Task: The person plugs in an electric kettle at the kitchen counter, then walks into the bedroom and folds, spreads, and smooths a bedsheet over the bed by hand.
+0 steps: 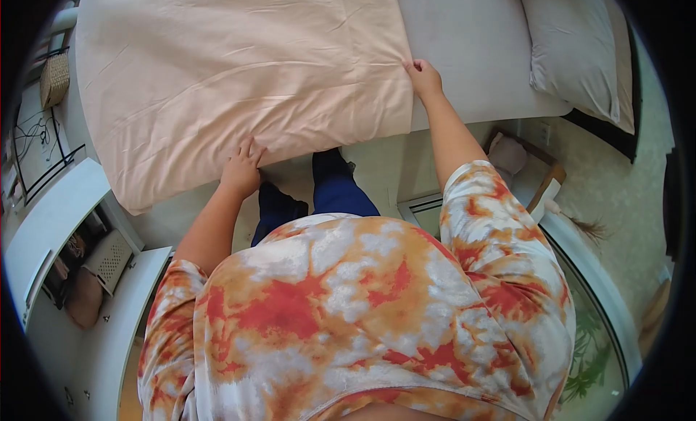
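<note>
A peach-coloured sheet [246,66] lies over the left and middle of the bed, its near edge hanging down the side with several wrinkles. My right hand [424,79] pinches the sheet's right edge, where the grey mattress cover [471,51] begins. Against the hanging near side of the sheet rests my left hand [243,171], its fingers spread on the cloth. A grey pillow [573,51] lies at the right end of the bed, on top of a beige one partly hidden beneath it.
An open white cabinet [65,225] stands at the left, holding a perforated basket [109,261]. Farther back are a woven basket [55,80] and loose cables [36,135]. A wooden box [544,178] sits below the pillow end, and a curved glass-topped piece [594,290] is at my right.
</note>
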Available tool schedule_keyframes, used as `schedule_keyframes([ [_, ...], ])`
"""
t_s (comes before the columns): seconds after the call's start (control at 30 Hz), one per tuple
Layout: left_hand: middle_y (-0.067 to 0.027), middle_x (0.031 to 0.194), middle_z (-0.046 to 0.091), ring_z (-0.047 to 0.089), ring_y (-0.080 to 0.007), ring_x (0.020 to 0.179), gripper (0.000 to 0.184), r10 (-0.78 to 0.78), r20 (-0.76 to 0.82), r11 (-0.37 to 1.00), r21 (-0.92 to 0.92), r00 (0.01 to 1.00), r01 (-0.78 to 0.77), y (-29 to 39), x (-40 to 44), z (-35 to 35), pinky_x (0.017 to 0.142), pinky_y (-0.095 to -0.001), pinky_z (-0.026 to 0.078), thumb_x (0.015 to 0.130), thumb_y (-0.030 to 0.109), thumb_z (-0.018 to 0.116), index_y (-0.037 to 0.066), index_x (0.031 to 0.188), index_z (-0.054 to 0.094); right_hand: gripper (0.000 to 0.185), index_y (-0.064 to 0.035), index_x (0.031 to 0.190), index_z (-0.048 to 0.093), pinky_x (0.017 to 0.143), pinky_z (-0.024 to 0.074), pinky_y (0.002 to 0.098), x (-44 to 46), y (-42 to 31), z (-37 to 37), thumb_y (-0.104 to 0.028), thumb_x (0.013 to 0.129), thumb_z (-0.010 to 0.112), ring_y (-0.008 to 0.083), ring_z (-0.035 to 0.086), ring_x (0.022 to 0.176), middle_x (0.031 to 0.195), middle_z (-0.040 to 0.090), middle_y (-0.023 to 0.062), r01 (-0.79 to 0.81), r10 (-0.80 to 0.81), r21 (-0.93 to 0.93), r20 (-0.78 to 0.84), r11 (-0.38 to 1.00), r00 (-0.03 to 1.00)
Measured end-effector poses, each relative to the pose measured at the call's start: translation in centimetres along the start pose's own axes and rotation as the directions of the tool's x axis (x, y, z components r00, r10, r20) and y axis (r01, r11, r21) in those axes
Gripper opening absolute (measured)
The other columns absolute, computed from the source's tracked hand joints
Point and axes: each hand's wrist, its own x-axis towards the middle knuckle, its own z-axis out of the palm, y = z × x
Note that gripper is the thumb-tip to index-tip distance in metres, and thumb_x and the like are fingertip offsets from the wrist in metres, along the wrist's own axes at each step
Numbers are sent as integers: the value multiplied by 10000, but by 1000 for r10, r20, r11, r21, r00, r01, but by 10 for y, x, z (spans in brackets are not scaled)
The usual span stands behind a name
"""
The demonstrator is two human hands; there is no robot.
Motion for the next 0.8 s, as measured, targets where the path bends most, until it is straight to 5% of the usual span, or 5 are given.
schedule_keyframes([
  [0.33,-134,1413,294,360,-328,1248,592,-65,-39,992,-107,997,61,8,5,0,940,-444,396,725,89,537,213,1297,451,409,12,820,651,722,445,395,-92,75,8,-396,804,615,326,563,787,839,586,189,166,-130,-447,110,879,985],
  [0.43,-127,1402,312,395,-333,1216,583,-30,-354,999,-38,935,18,-1,6,7,934,-444,399,723,87,540,207,1287,458,403,-72,883,674,830,438,433,-87,87,-4,-452,829,553,346,540,954,1012,586,156,79,-18,-467,134,880,991],
  [0.63,-87,1337,390,434,-300,1172,522,-89,-41,983,-163,995,82,-1,1,3,897,-447,412,732,117,563,177,1244,479,353,-55,943,642,871,419,422,-83,114,-15,-382,857,546,318,517,1008,997,576,167,-229,163,-523,-169,821,972],
  [0.7,-82,1294,427,438,-277,1166,510,59,-63,987,-148,996,-67,0,4,7,911,-439,399,745,138,572,146,1243,463,299,-54,1038,576,915,376,425,-90,104,-8,-296,863,559,316,488,1042,1049,547,155,-332,146,-193,-623,923,768],
  [0.8,-106,1332,405,378,-278,1242,527,163,-326,968,-128,931,-214,12,17,9,997,-451,327,777,163,543,89,1284,421,236,-18,1057,529,937,342,439,-114,16,49,-172,878,521,341,438,1067,1093,494,168,353,-415,-220,-478,910,774],
])
